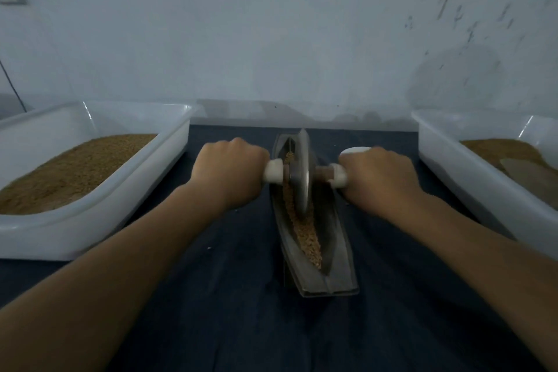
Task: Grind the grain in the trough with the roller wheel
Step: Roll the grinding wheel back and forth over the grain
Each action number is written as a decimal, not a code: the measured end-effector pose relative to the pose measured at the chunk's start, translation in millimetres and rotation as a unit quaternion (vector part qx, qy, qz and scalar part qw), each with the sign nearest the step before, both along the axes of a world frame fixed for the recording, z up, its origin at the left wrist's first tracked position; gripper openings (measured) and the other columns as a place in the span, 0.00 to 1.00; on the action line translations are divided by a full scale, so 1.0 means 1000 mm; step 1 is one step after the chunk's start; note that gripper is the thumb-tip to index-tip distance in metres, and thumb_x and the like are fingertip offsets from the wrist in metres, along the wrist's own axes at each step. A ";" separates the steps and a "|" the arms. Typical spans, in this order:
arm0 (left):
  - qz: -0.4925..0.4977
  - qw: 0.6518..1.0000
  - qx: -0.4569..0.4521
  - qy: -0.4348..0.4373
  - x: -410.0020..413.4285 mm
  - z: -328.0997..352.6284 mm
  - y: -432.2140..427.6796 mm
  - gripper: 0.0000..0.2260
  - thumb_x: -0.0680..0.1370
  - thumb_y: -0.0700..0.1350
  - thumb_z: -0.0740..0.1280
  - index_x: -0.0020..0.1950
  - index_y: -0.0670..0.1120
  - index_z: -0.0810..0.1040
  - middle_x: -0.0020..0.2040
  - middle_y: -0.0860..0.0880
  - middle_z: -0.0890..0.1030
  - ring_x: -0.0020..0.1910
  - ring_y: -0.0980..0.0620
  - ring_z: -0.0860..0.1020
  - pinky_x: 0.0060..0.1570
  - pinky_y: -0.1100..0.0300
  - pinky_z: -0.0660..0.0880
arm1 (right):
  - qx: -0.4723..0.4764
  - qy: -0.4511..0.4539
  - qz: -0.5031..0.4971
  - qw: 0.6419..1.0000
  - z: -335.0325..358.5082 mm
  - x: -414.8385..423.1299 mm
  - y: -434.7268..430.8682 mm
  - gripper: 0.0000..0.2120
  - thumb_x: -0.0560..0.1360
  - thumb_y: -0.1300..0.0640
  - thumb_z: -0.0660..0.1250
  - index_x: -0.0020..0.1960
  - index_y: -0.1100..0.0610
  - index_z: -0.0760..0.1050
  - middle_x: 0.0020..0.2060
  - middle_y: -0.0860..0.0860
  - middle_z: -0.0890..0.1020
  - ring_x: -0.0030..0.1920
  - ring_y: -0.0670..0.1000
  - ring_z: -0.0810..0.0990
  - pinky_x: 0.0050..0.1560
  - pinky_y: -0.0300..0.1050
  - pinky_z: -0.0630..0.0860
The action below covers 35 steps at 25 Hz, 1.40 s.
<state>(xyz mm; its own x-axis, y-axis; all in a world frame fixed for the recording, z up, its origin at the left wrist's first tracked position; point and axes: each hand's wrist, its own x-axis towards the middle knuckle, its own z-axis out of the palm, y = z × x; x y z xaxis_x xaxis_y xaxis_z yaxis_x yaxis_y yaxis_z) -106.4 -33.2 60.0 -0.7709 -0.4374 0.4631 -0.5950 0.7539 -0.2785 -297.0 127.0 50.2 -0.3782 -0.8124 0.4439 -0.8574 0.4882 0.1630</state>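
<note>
A long dark boat-shaped trough lies lengthwise in the middle of the dark cloth. Brown grain fills its groove. A grey roller wheel stands upright in the trough's far half, on an axle with white handles at both ends. My left hand grips the left handle. My right hand grips the right handle. Both fists are curled round the handles, with the wheel between them.
A white tub of brown grain stands at the left. Another white tub with brown grain and a flat scoop stands at the right. A pale wall rises just behind the table's far edge.
</note>
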 end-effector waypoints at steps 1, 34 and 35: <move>-0.030 0.999 -0.029 0.011 0.014 -0.005 0.009 0.11 0.72 0.52 0.70 0.39 0.54 0.68 0.30 0.54 0.60 0.27 0.52 0.60 0.28 0.59 0.59 | -0.014 0.038 0.022 0.999 -0.005 0.005 0.018 0.13 0.72 0.45 0.65 0.36 0.49 0.65 0.33 0.45 0.71 0.32 0.50 0.70 0.29 0.42 0.57; -0.062 0.995 -0.078 0.027 0.039 -0.006 0.035 0.20 0.67 0.52 0.74 0.37 0.55 0.60 0.27 0.55 0.58 0.24 0.56 0.51 0.26 0.63 0.47 | -0.021 0.034 0.040 0.998 -0.003 0.019 0.052 0.13 0.71 0.41 0.64 0.36 0.46 0.62 0.30 0.45 0.69 0.30 0.52 0.71 0.28 0.40 0.54; -0.072 0.994 -0.080 0.031 0.048 -0.004 0.040 0.24 0.64 0.53 0.76 0.36 0.55 0.58 0.26 0.56 0.57 0.23 0.57 0.50 0.27 0.65 0.46 | -0.036 0.047 0.062 0.996 -0.001 0.022 0.062 0.13 0.69 0.40 0.63 0.35 0.44 0.61 0.27 0.44 0.67 0.27 0.53 0.70 0.28 0.38 0.53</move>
